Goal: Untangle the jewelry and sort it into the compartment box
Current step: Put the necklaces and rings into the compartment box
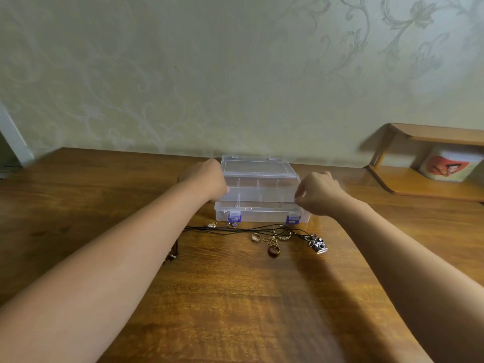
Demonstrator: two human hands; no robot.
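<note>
A clear plastic compartment box with two purple front latches (262, 205) sits on the brown wooden table (235, 297), close to the pale patterned wall (209, 74). Its transparent lid (258, 170) is raised partway, tilted up from the front edge, with the inner dividers visible beneath it.

The left hand (207, 179) is at the box's left end, fingers curled round the lid's left edge. The right hand (318, 192) is at the box's right end, its fingers (301, 197) bent and pinching the lid's right front corner — both hands have hold of the lid.

Just in front of the box lies the jewelry, tangled loosely: a thin black cord (235, 229) running along the box's front, a small silver camera-shaped charm (319, 244) at the cord's right end, a dark red stone ring (273, 251), a gold ring (255, 237) and a fine gold chain (272, 240) between them. More small pieces sit beside the purple left latch, too small to make out.

To the right of the box, against the wall, a curved wooden shelf (432, 134) holds a white tin with a red picture (449, 165)
</note>
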